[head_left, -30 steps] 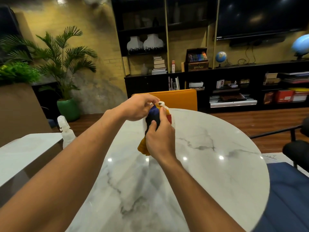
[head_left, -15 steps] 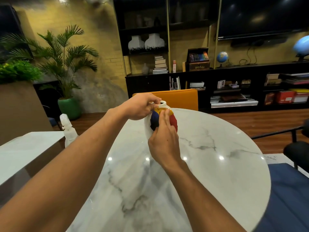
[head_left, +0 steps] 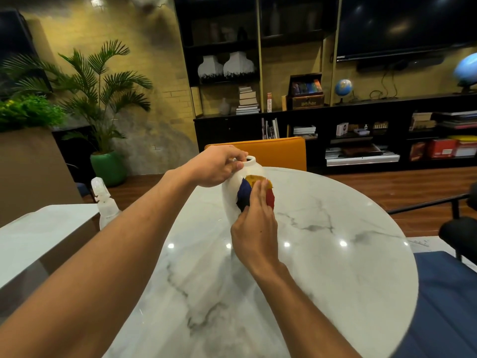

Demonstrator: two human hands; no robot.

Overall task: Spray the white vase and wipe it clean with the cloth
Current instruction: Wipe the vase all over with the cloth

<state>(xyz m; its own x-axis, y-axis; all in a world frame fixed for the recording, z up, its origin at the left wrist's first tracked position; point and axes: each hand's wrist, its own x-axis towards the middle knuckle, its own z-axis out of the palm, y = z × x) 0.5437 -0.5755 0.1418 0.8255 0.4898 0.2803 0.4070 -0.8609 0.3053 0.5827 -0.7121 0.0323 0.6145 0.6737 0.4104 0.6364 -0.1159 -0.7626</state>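
A white vase (head_left: pixel 231 193) stands on the round marble table (head_left: pixel 335 267). My left hand (head_left: pixel 215 165) grips its neck just below the rim. My right hand (head_left: pixel 255 226) presses a bunched blue, yellow and red cloth (head_left: pixel 245 192) against the vase's near side, fingers fairly straight over the cloth. The hand and cloth hide the lower right of the vase. A translucent spray bottle (head_left: pixel 103 202) stands to the left, at the edge of a second table, away from both hands.
An orange chair back (head_left: pixel 278 151) stands behind the table. A blue seat (head_left: pixel 446 301) and a black armrest (head_left: pixel 456 233) are at the right. A second marble table (head_left: pixel 38 233) lies at the left. Shelves and a potted palm (head_left: pixel 103 99) are far behind.
The cloth bunched up under my right hand and now covers less of the vase, whose white side and rim show more. My left hand stays at the neck.
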